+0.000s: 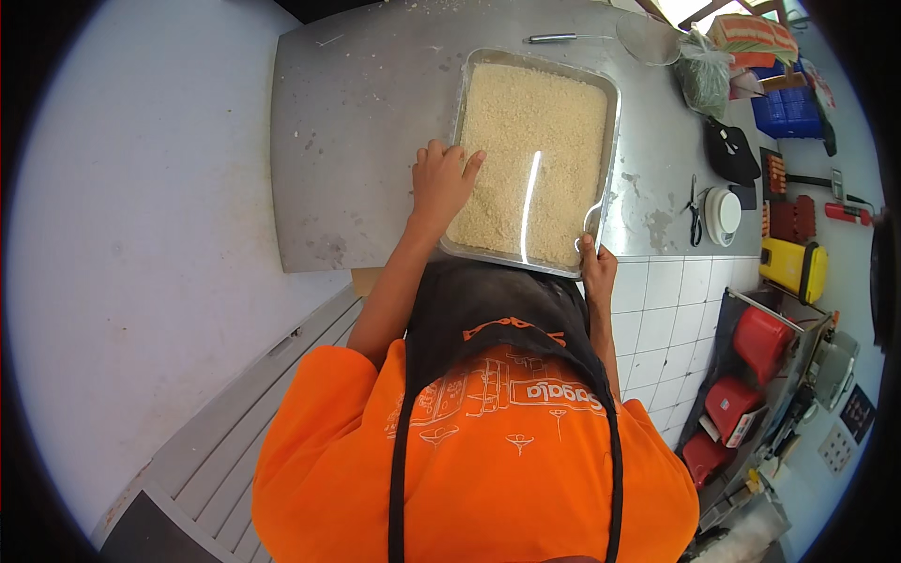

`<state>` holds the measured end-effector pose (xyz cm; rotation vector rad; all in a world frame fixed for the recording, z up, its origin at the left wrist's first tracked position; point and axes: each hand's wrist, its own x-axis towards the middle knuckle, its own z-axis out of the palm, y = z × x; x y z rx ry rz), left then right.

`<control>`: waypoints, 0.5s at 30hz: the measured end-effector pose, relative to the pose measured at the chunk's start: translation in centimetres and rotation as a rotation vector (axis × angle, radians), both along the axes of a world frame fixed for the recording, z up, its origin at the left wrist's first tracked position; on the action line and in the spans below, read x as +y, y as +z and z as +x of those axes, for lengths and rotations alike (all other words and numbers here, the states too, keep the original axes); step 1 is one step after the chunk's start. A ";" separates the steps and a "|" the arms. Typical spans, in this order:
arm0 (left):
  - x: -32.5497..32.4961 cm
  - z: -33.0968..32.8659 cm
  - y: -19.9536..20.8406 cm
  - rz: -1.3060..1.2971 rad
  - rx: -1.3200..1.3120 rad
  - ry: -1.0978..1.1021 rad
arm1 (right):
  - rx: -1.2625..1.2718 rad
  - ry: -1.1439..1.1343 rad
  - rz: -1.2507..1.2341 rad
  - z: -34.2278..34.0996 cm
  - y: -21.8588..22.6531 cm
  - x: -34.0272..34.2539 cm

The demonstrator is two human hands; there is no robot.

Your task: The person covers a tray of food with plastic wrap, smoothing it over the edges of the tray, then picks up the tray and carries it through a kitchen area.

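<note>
A rectangular metal tray (612, 141) lies near the table's front edge, filled with pale beige crumbs (535, 113). A bright streak of reflected light and a curved pale edge suggest a clear cover over the crumbs. My left hand (441, 185) is at the tray's left side, back of the hand up. Its fingers are bent a little and apart, and the thumb reaches over the rim. At the near right corner my right hand (598, 267) grips the tray, thumb on top of the rim; its other fingers are partly hidden.
On the steel table (361, 141), a round strainer (648, 39) and a bag of green leaves (704, 80) stand far right. Scissors (695, 214) and a white round scale (722, 216) lie nearer. Red chairs (732, 408) stand beyond the tiled floor; a white wall (141, 216) rises left.
</note>
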<state>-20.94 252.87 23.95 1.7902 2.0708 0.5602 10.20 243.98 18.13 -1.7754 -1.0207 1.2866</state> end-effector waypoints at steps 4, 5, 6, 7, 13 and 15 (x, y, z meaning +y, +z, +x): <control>0.3 -0.9 -0.7 -0.057 -0.003 -0.016 | 0.026 -0.019 0.030 -0.4 0.2 0.1; 0.4 -1.5 -1.1 -0.069 -0.100 -0.031 | 0.028 -0.014 0.045 -0.5 0.2 0.1; 0.4 -1.8 -1.4 -0.080 -0.196 -0.046 | 0.032 -0.020 0.045 -0.4 0.2 0.1; 0.2 -2.0 -1.6 -0.084 -0.192 -0.048 | 0.017 -0.013 0.030 -0.3 0.2 0.1; -1.0 -3.2 -3.1 0.199 -0.248 0.085 | 0.022 -0.014 0.013 -0.4 0.3 0.1; -1.5 -3.3 -3.4 0.281 -0.205 0.167 | 0.018 -0.015 0.019 -0.4 0.3 0.1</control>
